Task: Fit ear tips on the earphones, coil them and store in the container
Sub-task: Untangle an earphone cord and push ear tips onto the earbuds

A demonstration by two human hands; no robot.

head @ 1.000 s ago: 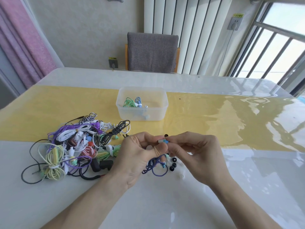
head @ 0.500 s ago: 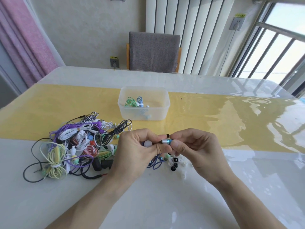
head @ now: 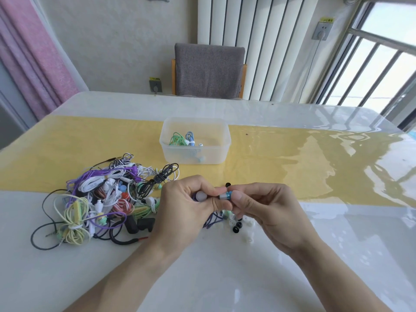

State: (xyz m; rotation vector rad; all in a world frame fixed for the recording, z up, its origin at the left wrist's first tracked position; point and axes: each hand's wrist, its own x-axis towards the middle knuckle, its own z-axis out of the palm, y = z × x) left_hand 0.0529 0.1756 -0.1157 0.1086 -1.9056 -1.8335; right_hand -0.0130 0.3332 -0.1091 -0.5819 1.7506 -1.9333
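While both hands meet over the near part of the white table (head: 225, 278), the left hand (head: 186, 208) has its fingers curled around a purple earphone cord (head: 210, 221) that dangles below it, with a pale rounded ear tip (head: 201, 196) showing between thumb and forefinger. Just beside it, the right hand (head: 265, 210) pinches a small blue and silver earbud (head: 225, 196) between thumb and fingertips, the earbud lying level between the two hands. Under the hands, loose ear tips (head: 238, 226), some black and some clear or white, lie scattered on the table, and one more black tip (head: 227, 184) sits just beyond the fingers on the yellow runner (head: 292, 154). To the left lies a tangled heap of earphones (head: 101, 199) in purple, white, black, yellow and red. Farther back on the runner stands a clear plastic container (head: 195, 140), open at the top, holding a coiled green earphone and a coiled blue one. Behind the table a grey chair (head: 209, 70) faces the person.
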